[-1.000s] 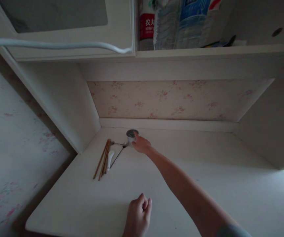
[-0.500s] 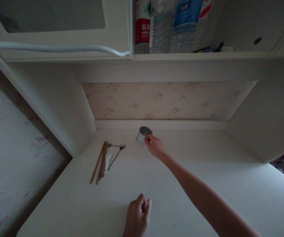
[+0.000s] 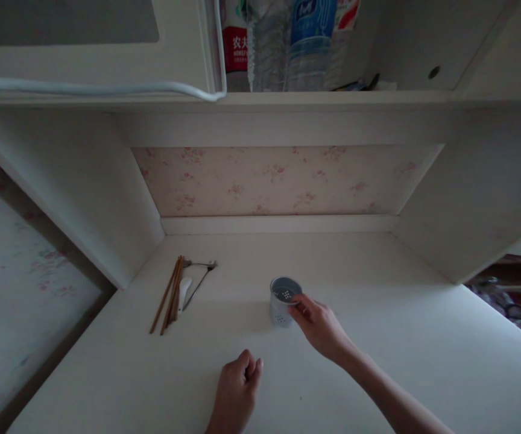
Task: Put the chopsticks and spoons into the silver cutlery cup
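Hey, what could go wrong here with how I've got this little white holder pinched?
The right hand pinches the utensil holder only at its rim, so it might tip or slip from the fingers onto the desk. The chopsticks lie loose toward the desk's left side; a careless sweep could scatter them.

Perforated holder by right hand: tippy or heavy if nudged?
The perforated holder looks empty, so probably light. Taller than wide, so a push near the rim may tip it. The right hand pinches its rim; walls seem stiff.
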`<action>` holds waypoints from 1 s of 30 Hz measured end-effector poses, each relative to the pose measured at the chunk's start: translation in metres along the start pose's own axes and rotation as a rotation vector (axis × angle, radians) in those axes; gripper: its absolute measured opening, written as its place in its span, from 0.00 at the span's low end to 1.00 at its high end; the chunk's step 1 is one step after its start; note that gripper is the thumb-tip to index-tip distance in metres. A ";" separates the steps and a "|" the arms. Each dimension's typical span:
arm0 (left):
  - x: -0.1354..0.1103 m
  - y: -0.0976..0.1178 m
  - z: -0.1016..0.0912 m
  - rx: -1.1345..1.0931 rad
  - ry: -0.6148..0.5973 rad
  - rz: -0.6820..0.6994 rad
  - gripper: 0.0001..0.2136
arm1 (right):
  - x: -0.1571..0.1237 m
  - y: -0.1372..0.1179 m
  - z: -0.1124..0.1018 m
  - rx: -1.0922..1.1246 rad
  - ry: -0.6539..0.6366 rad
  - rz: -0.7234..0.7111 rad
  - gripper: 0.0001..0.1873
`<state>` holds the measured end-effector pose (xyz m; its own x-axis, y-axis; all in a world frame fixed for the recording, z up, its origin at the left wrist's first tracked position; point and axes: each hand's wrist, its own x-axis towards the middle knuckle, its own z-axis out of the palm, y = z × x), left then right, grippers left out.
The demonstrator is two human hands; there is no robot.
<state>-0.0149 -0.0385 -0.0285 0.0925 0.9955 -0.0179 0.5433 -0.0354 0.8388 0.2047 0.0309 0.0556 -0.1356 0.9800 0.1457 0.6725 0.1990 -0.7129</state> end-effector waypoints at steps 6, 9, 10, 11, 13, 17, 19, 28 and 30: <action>-0.007 0.003 -0.002 -0.081 -0.003 -0.024 0.20 | -0.006 0.008 0.006 -0.039 0.000 -0.008 0.15; 0.002 -0.001 -0.033 -0.117 0.103 -0.062 0.19 | -0.011 0.011 0.007 0.027 -0.001 0.026 0.20; 0.010 -0.005 -0.051 -0.084 0.184 -0.061 0.19 | -0.013 0.013 0.007 0.070 0.013 0.047 0.22; 0.020 -0.011 -0.071 -0.027 0.265 -0.061 0.18 | -0.017 0.016 0.009 0.120 0.038 0.074 0.24; 0.046 -0.025 -0.117 0.102 0.380 -0.114 0.16 | -0.026 0.024 0.013 0.232 0.108 0.144 0.26; 0.099 -0.053 -0.197 0.435 0.430 -0.329 0.12 | -0.051 0.051 0.026 0.373 0.234 0.273 0.28; 0.118 -0.061 -0.219 0.552 0.389 -0.379 0.13 | -0.063 0.064 0.032 0.340 0.256 0.287 0.27; 0.141 -0.080 -0.223 0.582 0.272 -0.405 0.09 | -0.076 0.072 0.039 0.242 0.250 0.275 0.25; 0.140 -0.079 -0.222 0.572 0.290 -0.407 0.08 | -0.074 0.070 0.039 0.232 0.237 0.276 0.24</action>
<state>-0.2306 0.1232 0.0236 -0.3874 0.9202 -0.0556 0.8431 0.3780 0.3824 0.2330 -0.0274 -0.0316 0.2158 0.9745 0.0618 0.4750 -0.0495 -0.8786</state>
